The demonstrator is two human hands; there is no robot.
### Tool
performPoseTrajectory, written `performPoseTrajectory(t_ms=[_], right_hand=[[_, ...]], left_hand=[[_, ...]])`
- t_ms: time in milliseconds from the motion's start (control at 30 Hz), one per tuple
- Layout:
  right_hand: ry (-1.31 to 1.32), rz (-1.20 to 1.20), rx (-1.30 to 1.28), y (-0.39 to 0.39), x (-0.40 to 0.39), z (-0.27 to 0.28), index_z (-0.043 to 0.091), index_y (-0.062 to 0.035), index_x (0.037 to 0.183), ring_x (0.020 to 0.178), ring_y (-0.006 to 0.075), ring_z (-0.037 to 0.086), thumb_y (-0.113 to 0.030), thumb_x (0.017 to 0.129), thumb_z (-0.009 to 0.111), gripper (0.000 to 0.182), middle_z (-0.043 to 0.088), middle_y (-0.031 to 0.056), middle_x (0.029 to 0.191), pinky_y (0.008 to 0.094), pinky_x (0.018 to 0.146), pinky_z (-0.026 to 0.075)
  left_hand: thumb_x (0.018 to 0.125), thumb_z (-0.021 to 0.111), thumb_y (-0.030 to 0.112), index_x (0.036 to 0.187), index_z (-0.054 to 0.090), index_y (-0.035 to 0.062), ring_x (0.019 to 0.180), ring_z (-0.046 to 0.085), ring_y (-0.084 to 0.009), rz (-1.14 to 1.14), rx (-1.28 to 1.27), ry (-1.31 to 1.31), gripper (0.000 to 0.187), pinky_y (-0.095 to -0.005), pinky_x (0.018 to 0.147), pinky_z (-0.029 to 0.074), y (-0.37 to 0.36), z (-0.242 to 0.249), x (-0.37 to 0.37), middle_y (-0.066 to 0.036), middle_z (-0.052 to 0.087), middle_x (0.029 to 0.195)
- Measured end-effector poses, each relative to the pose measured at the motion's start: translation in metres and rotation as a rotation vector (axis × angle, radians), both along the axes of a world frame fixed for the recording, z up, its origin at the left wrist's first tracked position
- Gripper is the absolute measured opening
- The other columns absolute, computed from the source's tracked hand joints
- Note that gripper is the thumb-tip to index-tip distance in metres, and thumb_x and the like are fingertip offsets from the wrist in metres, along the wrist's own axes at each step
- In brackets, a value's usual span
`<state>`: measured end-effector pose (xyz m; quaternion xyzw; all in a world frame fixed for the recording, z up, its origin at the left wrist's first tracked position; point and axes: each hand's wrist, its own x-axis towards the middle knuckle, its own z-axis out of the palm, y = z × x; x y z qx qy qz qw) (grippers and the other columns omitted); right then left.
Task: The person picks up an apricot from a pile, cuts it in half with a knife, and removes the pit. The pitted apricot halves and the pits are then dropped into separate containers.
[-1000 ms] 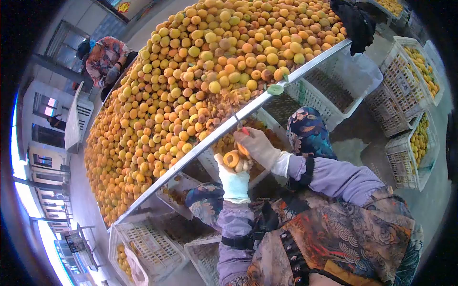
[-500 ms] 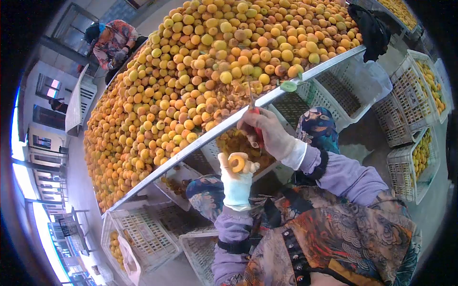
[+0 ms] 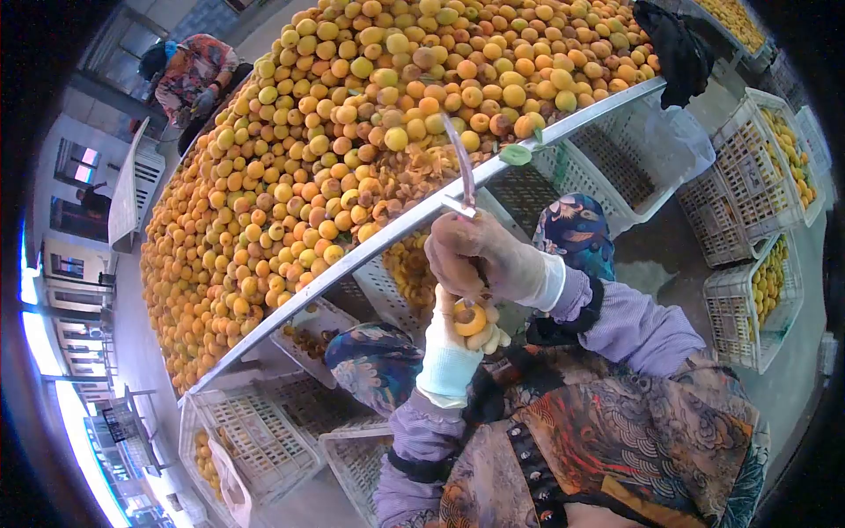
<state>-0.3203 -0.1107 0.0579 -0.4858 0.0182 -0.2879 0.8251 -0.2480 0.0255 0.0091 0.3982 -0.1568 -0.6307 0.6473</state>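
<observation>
My left hand (image 3: 489, 338), in a white glove, is closed on a cut apricot (image 3: 470, 318) whose orange flesh faces up. Just above it, my right hand (image 3: 484, 257) grips a knife; its thin curved blade (image 3: 462, 160) points up over the table rim, and the handle is hidden in my fist. The lower fingers of the right hand are right at the left thumb and the fruit. Beyond both hands, a big heap of whole apricots (image 3: 308, 176) lies on a table with a metal rim (image 3: 352, 266). Flattened, opened apricot pieces (image 3: 427, 172) lie near that rim.
Below the rim, a white crate (image 3: 251, 431) stands at left and another (image 3: 607, 180) at right. Stacked crates (image 3: 739, 189) of apricots are far right. A green leaf (image 3: 515, 155) and a black cloth (image 3: 673, 57) lie on the rim. Another person (image 3: 195, 75) works at far left.
My right hand has moved down and left, close against the left hand, with the knife turned so its curved blade shows. The left hand has shifted slightly right with the apricot.
</observation>
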Motion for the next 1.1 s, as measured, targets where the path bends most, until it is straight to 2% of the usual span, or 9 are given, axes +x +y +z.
performPoseTrajectory(t_ms=[100, 167, 300, 367, 400, 700, 833, 900, 1100], right_hand=[[-0.041, 0.132, 0.063, -0.004, 0.0, -0.006, 0.047, -0.01, 0.056, 0.04, 0.0083, 0.039, -0.036, 0.09, 0.051, 0.043, 0.043, -0.0013, 0.045, 0.0224, 0.04, 0.03], [-0.059, 0.188, 0.097, -0.004, -0.001, -0.006, 0.048, -0.01, 0.058, 0.04, 0.0083, 0.039, -0.036, 0.09, 0.052, 0.042, 0.044, -0.001, 0.046, 0.0224, 0.04, 0.03], [0.213, 0.234, 0.0, -0.001, -0.003, -0.016, 0.05, -0.0099, 0.064, 0.04, 0.0081, 0.038, -0.037, 0.09, 0.051, 0.038, 0.045, -0.0012, 0.051, 0.0228, 0.038, 0.029], [-0.208, 0.232, 0.439, -0.002, -0.001, -0.033, 0.045, -0.0118, 0.061, 0.039, 0.0078, 0.033, -0.036, 0.092, 0.048, 0.039, 0.037, -0.0028, 0.049, 0.023, 0.037, 0.027], [-0.152, 0.213, 0.505, -0.004, -0.001, -0.033, 0.039, -0.0136, 0.058, 0.037, 0.0084, 0.027, -0.035, 0.093, 0.046, 0.042, 0.028, -0.0038, 0.047, 0.0225, 0.036, 0.026], [-0.29, 0.297, 0.994, -0.013, -0.003, -0.058, 0.036, -0.0145, 0.056, 0.035, 0.0091, 0.023, -0.037, 0.094, 0.042, 0.045, 0.025, -0.0041, 0.046, 0.0238, 0.032, 0.021], [-0.076, 0.23, 0.609, -0.002, -0.011, -0.04, 0.037, -0.0145, 0.055, 0.034, 0.0095, 0.025, -0.039, 0.092, 0.045, 0.046, 0.028, -0.0037, 0.045, 0.0239, 0.033, 0.021], [0.192, 0.014, 0.022, 0.008, -0.01, -0.019, 0.037, -0.0145, 0.053, 0.034, 0.0096, 0.027, -0.04, 0.09, 0.049, 0.047, 0.03, -0.0031, 0.044, 0.024, 0.033, 0.022], [-0.025, 0.206, 0.595, -0.004, -0.004, -0.045, 0.036, -0.0158, 0.055, 0.034, 0.0089, 0.026, -0.039, 0.091, 0.048, 0.044, 0.027, -0.0045, 0.044, 0.024, 0.033, 0.021]], left_hand=[[0.084, 0.044, -0.011, 0.12, 0.036, 0.0052, 0.056, 0.054, -0.0172, -0.059, -0.041, 0.047, 0.04, -0.0264, 0.052, 0.046, 0.002, -0.008, -0.001, -0.013, 0.053, 0.088], [0.085, 0.043, -0.01, 0.118, 0.037, 0.0037, 0.053, 0.051, -0.017, -0.082, 0.007, -0.19, 0.036, -0.0273, 0.051, 0.045, 0.0, 0.004, -0.008, -0.012, 0.052, 0.087], [0.091, 0.042, 0.001, 0.117, 0.038, 0.0026, 0.05, 0.048, -0.016, -0.118, -0.063, -0.359, 0.027, -0.0281, 0.051, 0.045, 0.0, -0.008, -0.01, -0.011, 0.052, 0.085], [0.095, 0.039, 0.012, 0.119, 0.039, 0.0049, 0.049, 0.046, -0.0144, -0.066, 0.153, 0.131, 0.025, -0.0286, 0.051, 0.046, -0.006, -0.003, -0.005, -0.01, 0.051, 0.083], [0.095, 0.039, 0.012, 0.119, 0.039, 0.0049, 0.049, 0.046, -0.0144, -0.063, 0.152, 0.13, 0.025, -0.0286, 0.051, 0.046, -0.007, -0.002, -0.007, -0.01, 0.051, 0.083], [0.098, 0.03, 0.032, 0.127, 0.037, 0.0119, 0.044, 0.04, -0.0114, -0.028, 0.152, -0.037, 0.036, -0.0283, 0.05, 0.047, -0.016, 0.005, -0.018, -0.007, 0.05, 0.075], [0.097, 0.031, 0.034, 0.122, 0.039, 0.0103, 0.044, 0.04, -0.012, -0.043, 0.21, 0.178, 0.035, -0.0318, 0.051, 0.048, -0.012, -0.011, -0.014, -0.007, 0.05, 0.073], [0.097, 0.029, 0.038, 0.119, 0.039, 0.0095, 0.043, 0.039, -0.0126, -0.043, 0.231, 0.229, 0.037, -0.0353, 0.053, 0.049, -0.013, -0.012, -0.013, -0.006, 0.05, 0.069], [0.097, 0.036, 0.028, 0.118, 0.038, 0.0078, 0.046, 0.04, -0.0119, 0.021, 0.18, -0.226, 0.028, -0.0364, 0.054, 0.05, -0.015, -0.002, -0.021, -0.006, 0.048, 0.072]])
